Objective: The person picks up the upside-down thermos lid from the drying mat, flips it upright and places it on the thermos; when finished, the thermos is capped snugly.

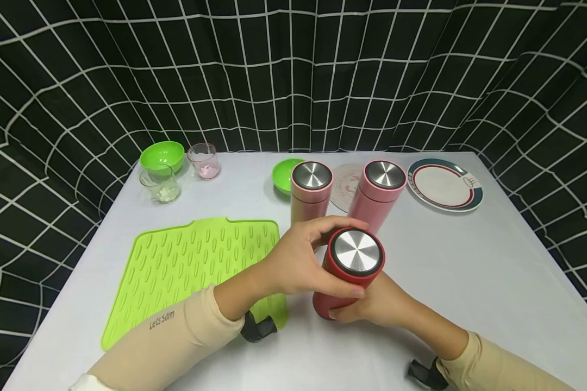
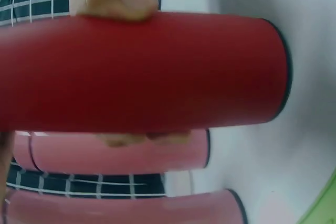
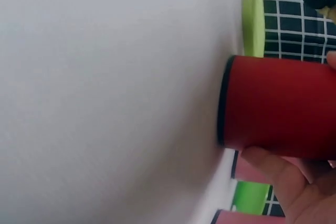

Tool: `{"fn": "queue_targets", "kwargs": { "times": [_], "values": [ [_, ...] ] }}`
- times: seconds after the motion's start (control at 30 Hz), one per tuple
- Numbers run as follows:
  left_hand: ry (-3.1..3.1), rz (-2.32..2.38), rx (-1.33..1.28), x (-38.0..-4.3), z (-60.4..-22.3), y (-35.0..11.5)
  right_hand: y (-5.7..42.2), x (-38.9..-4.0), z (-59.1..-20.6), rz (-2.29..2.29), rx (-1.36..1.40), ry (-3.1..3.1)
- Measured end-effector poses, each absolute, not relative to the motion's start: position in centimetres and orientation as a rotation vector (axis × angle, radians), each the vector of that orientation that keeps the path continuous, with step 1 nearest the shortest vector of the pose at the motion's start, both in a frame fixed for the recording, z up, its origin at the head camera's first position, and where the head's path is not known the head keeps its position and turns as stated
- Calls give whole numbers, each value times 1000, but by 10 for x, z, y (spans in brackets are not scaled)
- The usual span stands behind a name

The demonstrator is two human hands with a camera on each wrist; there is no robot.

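A red thermos [image 1: 357, 251] with a shiny steel lid top stands nearly upright near the front middle of the table. My left hand [image 1: 295, 258] grips it just below the lid, thumb on the near side and fingers around the far side. Lower down, my right hand [image 1: 379, 304] holds the body from the right. The left wrist view shows the thermos [image 2: 157, 72] lengthwise, its dark-rimmed base close to the white tabletop; whether it touches I cannot tell. Behind it stand two pink thermoses, one on the left [image 1: 309, 203] and one on the right [image 1: 374, 203].
A lime green drying mat [image 1: 191, 260] lies to the left. Back left are a green bowl [image 1: 162, 155] and two clear glasses, one upright [image 1: 204, 160] and one farther forward [image 1: 161, 184]. Another green bowl [image 1: 281, 176], a pinkish plate [image 1: 344, 184] and a dark-rimmed plate [image 1: 445, 184] sit along the back.
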State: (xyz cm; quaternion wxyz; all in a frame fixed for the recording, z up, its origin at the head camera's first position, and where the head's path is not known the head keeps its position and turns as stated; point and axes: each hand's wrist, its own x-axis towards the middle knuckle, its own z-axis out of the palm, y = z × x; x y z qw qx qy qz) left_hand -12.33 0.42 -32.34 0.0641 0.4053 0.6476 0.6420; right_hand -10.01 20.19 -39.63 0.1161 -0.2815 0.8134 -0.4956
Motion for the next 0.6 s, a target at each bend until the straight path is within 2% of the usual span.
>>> {"fn": "queue_targets", "kwargs": {
  "times": [0.2,0.47,0.6],
  "values": [
    [1805,1861,1235,-137,-328,-1,200,-105,-396,-1432,-804,2367],
    [2006,1919,1217,-131,-328,-1,198,-108,-396,-1430,-811,2350],
    [1931,1947,1245,-138,-333,0,203,-108,-395,-1378,-812,2390]
  ]
}}
